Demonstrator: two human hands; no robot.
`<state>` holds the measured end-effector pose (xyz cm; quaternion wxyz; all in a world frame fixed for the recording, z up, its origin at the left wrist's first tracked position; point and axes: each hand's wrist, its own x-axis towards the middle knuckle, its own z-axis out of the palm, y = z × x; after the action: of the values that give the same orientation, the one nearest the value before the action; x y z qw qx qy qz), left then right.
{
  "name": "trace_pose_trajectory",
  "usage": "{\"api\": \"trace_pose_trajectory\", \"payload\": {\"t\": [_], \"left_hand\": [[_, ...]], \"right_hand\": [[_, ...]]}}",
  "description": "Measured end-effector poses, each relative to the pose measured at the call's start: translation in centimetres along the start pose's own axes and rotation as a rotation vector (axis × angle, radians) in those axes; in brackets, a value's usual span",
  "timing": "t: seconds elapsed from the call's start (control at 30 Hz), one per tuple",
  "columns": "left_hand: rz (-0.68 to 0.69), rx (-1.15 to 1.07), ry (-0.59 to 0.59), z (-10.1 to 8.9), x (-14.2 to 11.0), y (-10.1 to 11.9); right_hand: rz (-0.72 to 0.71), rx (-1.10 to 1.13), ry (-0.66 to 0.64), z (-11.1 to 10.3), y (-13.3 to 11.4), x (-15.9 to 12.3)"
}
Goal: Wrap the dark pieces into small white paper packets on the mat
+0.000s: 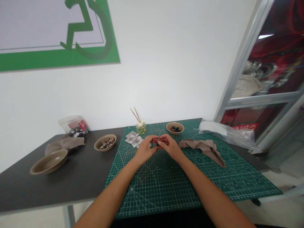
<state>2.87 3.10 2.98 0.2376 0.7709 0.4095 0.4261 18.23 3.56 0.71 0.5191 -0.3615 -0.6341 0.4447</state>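
Observation:
My left hand (149,147) and my right hand (169,146) meet above the green cutting mat (166,193). Both are closed, fingertips pinching a small dark piece (157,144) between them. Fingers cover most of it, so its kind does not show. Just behind my left hand lie several white paper squares with dark prints (133,138). A tan bowl (175,132) with dark, stone-like pieces stands behind my right hand. A crumpled brown cloth (204,146) lies on the mat to the right.
A tan bowl of brown pieces (105,146), a larger bowl (49,163), a cloth (65,144) and a plastic bag (74,126) sit on the dark table (83,180). A reed diffuser (141,128) stands near the wall. Clear plastic wrapping (225,133) lies back right.

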Motion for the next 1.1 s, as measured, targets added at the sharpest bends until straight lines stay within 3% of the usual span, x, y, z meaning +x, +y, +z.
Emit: {"api": "trace_pose_trajectory", "payload": {"t": [0.2, 0.33, 0.47, 0.57, 0.87, 1.1], "left_hand": [[0.092, 0.159, 0.016, 0.5, -0.8, -0.3], [0.154, 0.237, -0.025, -1.3, -0.6, -1.1], [-0.013, 0.439, 0.028, -4.3, -0.3, -3.5], [-0.105, 0.558, -0.022, -5.3, -0.6, -5.2], [-0.142, 0.694, -0.146, -3.7, -1.4, -5.3], [0.031, 0.511, -0.24, -1.3, -2.2, -3.6]], "right_hand": [[-0.035, -0.169, -0.018, 0.0, -0.1, -0.2], [-0.01, -0.191, 0.007, -0.2, 0.1, 0.0], [0.039, -0.153, 0.088, -0.6, 0.6, 0.4], [0.051, -0.133, 0.119, -0.7, 0.9, 0.6], [0.008, -0.173, 0.141, -1.5, 1.4, 0.6], [-0.045, -0.224, 0.093, -1.5, 1.7, 0.6]]}}
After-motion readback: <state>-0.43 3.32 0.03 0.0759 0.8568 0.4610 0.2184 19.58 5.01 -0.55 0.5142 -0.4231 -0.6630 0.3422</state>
